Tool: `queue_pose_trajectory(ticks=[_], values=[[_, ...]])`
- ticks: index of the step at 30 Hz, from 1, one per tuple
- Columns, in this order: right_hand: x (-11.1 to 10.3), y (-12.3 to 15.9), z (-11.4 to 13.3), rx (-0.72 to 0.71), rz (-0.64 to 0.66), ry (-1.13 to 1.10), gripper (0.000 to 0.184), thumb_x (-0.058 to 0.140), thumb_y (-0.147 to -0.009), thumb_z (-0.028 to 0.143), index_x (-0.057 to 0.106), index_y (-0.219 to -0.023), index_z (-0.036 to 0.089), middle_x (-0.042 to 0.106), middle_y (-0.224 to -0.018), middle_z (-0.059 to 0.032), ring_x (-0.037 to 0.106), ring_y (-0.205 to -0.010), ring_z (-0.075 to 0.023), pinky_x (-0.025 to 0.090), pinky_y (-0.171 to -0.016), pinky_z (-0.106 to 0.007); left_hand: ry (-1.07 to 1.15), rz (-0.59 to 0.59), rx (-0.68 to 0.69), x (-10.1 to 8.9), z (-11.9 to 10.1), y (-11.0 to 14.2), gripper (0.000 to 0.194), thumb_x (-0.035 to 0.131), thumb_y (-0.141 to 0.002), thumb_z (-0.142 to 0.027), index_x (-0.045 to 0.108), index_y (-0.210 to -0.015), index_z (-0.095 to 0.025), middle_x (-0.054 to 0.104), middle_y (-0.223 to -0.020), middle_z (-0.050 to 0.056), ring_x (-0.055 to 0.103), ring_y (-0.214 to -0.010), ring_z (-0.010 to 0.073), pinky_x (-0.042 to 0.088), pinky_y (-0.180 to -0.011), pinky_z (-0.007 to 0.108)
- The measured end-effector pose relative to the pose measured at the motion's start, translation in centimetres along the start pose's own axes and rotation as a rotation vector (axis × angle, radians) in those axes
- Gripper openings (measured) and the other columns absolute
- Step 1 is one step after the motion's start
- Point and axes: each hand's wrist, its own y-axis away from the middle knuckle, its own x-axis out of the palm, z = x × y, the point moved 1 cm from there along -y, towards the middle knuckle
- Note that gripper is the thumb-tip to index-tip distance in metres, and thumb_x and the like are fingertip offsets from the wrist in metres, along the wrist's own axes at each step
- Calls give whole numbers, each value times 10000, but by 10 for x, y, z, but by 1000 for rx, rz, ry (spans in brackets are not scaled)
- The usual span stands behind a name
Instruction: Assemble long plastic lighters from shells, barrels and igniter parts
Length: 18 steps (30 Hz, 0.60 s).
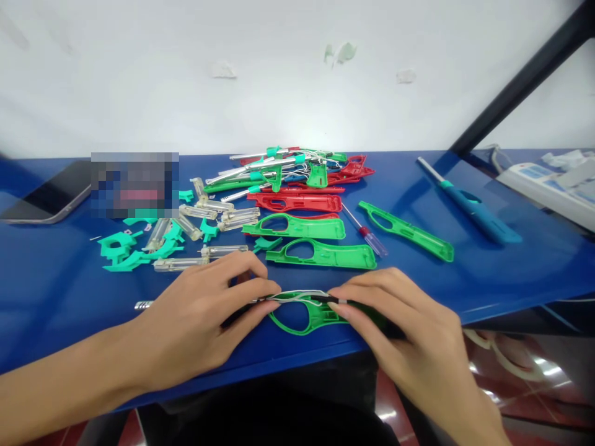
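Observation:
Near the table's front edge lies a green lighter half-shell (290, 322) with an oval opening, under both hands. White wires (302, 293) run along its upper side. My left hand (198, 313) is closed, thumb and index finger pinching the wires at the shell's left end. A slotted metal lighter tube (142, 305) sticks out to the left from behind this hand. My right hand (411, 322) is closed too, its fingertips pinching a thin black piece (331, 299) that the wires reach. The shell's right end is hidden by the right hand.
Beyond my hands lie green half-shells (320, 254), a red one (297, 202), a pile of metal tubes (274, 164), clear fuel tanks (198, 212) and turquoise pieces (118, 244). A screwdriver (369, 238), whole blue lighter (478, 207), phone (51, 192) and power strip (548, 186) stand around them.

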Motion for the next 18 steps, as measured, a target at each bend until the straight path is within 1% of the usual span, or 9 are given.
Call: queue_pose_trajectory(ticks=[3,8,12,18], values=[[0,0,0,10,-17,-52,109,743,-1001,126,780,-1072,199,806,-989,-13,716,-926,-124,563,-869,-250,47,-14,-11,1,-1,-1,165,560,-1100,-158,707,-1162,-198,669,-1072,27,668,-908,140,542,-784,255],[0,-2,2,9,-41,-100,132,735,-1000,108,772,-1089,198,830,-973,14,737,-887,-114,554,-923,-253,64,-28,-11,3,0,-1,152,577,-1084,-148,715,-1132,-190,681,-1035,24,663,-888,143,538,-769,254],[0,-2,5,13,-70,-132,169,728,-997,90,780,-1105,208,815,-943,35,738,-866,-105,559,-925,-243,65,-23,-14,3,0,0,163,574,-1083,-148,719,-1142,-193,690,-1038,29,671,-897,149,546,-777,261],[0,0,3,47,-40,-158,183,731,-994,91,784,-1101,230,825,-956,48,742,-878,-105,562,-907,-246,81,-32,-23,2,0,0,163,585,-1082,-151,717,-1163,-202,681,-1044,23,671,-886,133,538,-771,242]])
